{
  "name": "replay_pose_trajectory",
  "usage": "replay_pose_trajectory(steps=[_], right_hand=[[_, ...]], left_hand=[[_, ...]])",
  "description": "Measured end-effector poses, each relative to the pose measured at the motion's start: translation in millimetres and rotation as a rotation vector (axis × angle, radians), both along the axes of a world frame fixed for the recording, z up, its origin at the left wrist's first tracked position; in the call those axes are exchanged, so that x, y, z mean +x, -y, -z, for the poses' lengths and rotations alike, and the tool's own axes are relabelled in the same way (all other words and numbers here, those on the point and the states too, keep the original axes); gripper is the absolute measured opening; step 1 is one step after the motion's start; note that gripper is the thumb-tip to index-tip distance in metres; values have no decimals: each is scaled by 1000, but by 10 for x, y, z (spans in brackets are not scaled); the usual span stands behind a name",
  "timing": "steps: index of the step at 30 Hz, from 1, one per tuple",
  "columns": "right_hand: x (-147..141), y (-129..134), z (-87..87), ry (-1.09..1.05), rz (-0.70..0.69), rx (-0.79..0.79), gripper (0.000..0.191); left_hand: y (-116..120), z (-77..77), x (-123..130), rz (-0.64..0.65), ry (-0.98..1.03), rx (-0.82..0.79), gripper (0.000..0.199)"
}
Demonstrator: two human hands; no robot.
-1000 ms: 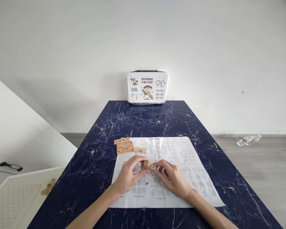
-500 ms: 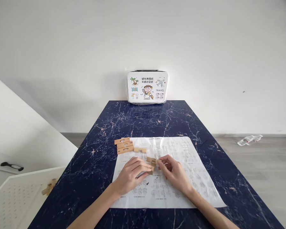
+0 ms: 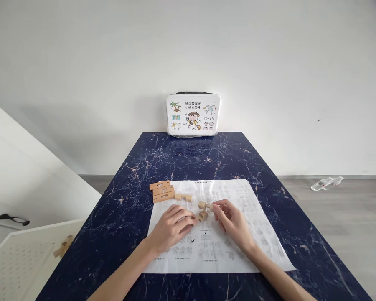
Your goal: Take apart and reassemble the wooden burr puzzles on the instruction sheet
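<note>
Marbled tabletop (image 3: 191,161) being overlaid by creased paper (image 3: 219,251), notched wooden stick (image 3: 203,205) being pinched by right hand (image 3: 232,220), left hand (image 3: 172,227) beside block (image 3: 203,215), grip unclear.

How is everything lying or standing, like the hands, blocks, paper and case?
Right hand, grip closed.
Notched stick, held by right hand.
Left hand, curled; grip unclear.
Small block, by left hand; touching unclear.
Notched block, lying loose.
Slotted boards, lying side by side.
Paper, spread out, creased.
Case, upright.
Clear plastic, lying on floor.
</note>
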State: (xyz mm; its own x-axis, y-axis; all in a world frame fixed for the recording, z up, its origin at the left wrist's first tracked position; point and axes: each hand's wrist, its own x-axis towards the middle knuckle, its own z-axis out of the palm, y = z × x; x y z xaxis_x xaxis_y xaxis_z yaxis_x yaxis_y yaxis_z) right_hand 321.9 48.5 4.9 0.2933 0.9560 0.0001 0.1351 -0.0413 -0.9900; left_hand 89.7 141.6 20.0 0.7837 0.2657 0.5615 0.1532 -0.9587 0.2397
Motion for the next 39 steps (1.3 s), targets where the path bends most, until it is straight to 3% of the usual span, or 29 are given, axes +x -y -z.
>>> replay_pose_trajectory(steps=[6, 10, 16, 20, 25, 30, 34, 39], right_hand=[[9, 18, -39, 13, -15, 14, 52], [-6, 19, -34, 25, -87, 37, 47], [-64, 29, 40, 250, -222, 86, 37], [-101, 60, 117, 420, -265, 156, 29], [-92, 64, 177, 558, -197, 184, 26], [-76, 35, 190, 653, -127, 206, 24], [-80, 35, 185, 681, -209, 231, 26], [-96, 52, 163, 722, -305, 295, 29]], left_hand=[[-82, 75, -33, -239, 7, -69, 18], [-106, 87, -47, -321, -16, -135, 39], [-101, 114, -52, -307, -96, -156, 58], [-101, 139, -51, -335, -104, -156, 50], [-96, 145, -46, -340, -92, -188, 40], [-64, 126, -37, -252, -71, -275, 41], [-27, 65, -22, -189, -102, -303, 48], [-9, 16, -11, -120, -167, -215, 64]])
